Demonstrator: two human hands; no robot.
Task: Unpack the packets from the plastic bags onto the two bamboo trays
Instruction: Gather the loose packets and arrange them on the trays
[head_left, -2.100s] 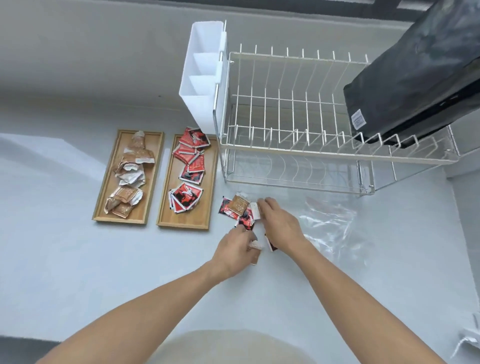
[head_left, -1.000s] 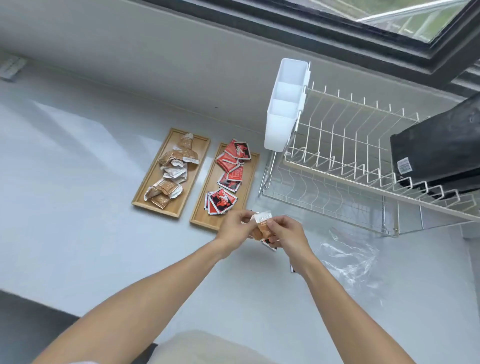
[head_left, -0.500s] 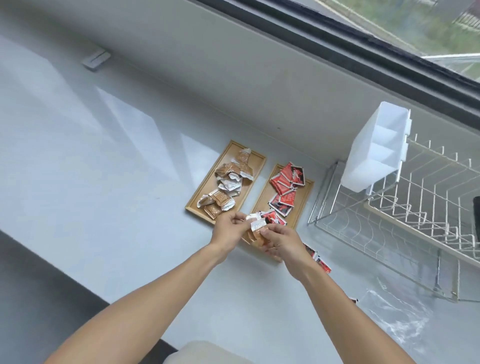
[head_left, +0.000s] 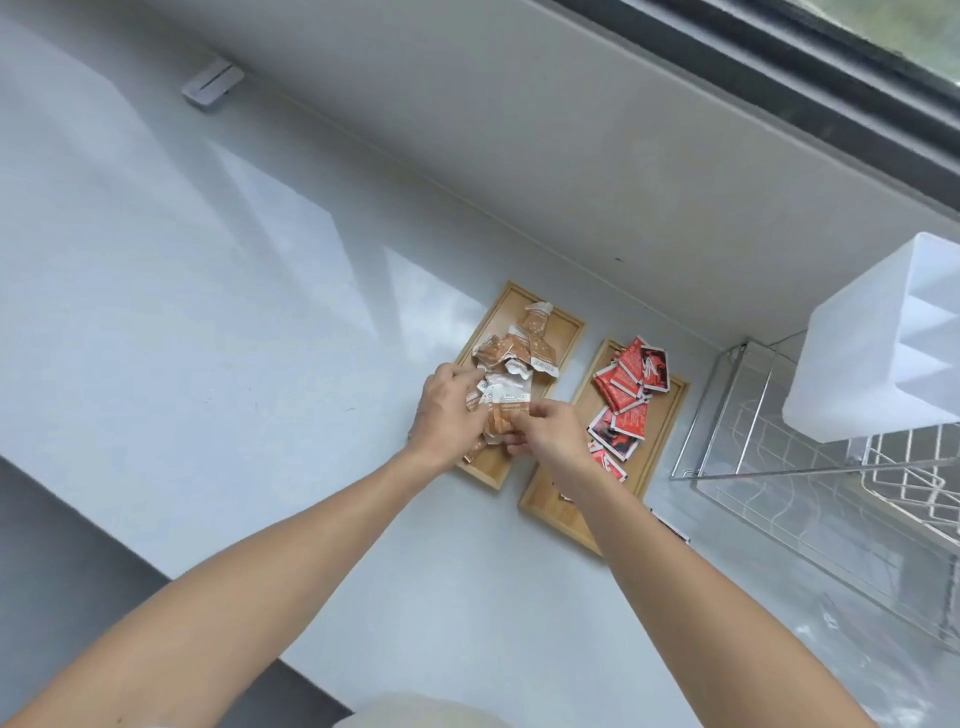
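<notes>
Both hands, left hand and right hand, pinch brown packets over the left bamboo tray.

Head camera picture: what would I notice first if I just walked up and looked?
Probably the two hands, left hand and right hand, meeting over the left bamboo tray with a bunch of brown packets pinched between them. Next, the bright red packets piled on the right bamboo tray beside it. At the far right stands a wire dish rack with a white plastic holder.
</notes>
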